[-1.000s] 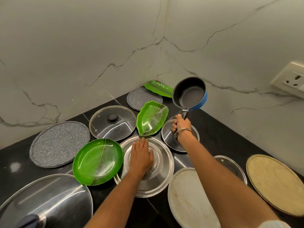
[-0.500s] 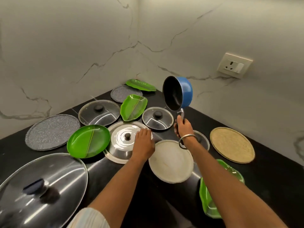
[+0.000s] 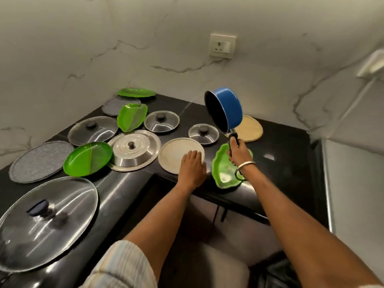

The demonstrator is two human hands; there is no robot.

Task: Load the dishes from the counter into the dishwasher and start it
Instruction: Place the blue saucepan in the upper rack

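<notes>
Five lids (image 3: 134,150), four green plates (image 3: 88,158), one saucepan (image 3: 224,110)

Blue saucepan (image 3: 225,110), dark inside, held up off the black counter (image 3: 280,154) by its handle in right hand (image 3: 239,153), tipped on its side w/ mouth facing left. Left hand (image 3: 192,167) lies flat on round white plate (image 3: 176,154) near counter edge. Green leaf-shaped dish (image 3: 222,173) sits just right of plate, below the pan.
</notes>
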